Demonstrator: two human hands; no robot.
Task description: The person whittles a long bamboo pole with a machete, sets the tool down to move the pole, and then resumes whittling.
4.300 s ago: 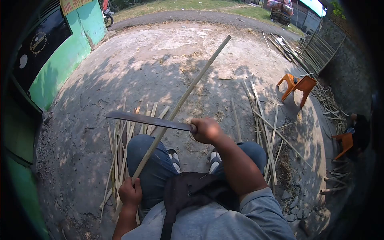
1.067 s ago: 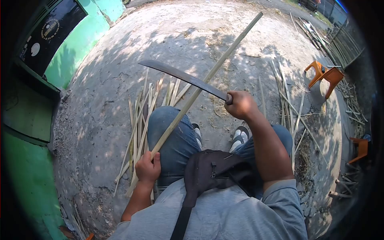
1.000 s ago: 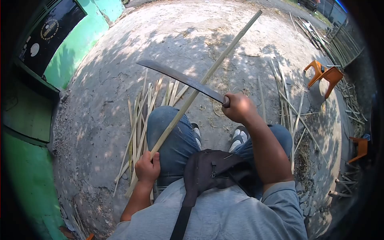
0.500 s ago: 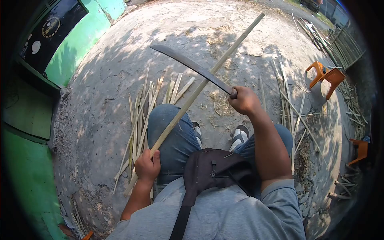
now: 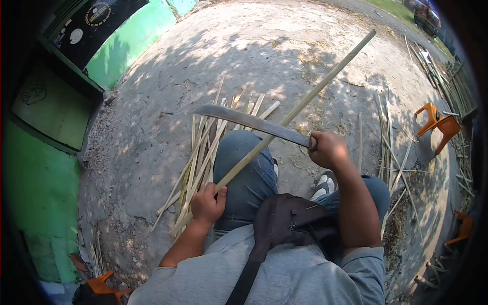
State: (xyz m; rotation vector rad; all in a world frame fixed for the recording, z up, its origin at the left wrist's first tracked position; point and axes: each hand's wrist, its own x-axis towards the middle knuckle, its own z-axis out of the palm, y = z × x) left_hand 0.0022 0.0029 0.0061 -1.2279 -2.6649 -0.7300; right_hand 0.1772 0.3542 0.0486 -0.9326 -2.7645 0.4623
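Note:
My left hand is closed round the lower part of a long pale bamboo strip, beside my left knee. The strip slants up and away to the right, over my thigh. In my right hand is the handle of a machete, its long, slightly curved blade pointing left. The blade crosses the strip above my knee and overlaps it in this view. Behind my left hand, several split bamboo strips lie in a loose bundle on the ground beside my left leg.
More bamboo strips lie to the right of my right leg. An orange plastic stool stands at the right, with bamboo poles behind it. A green wall runs along the left. Another orange stool shows at lower left.
My view has turned left, so the scene sits further right. The machete blade has tipped down to lie closer to level across the strip. Both hands keep their holds.

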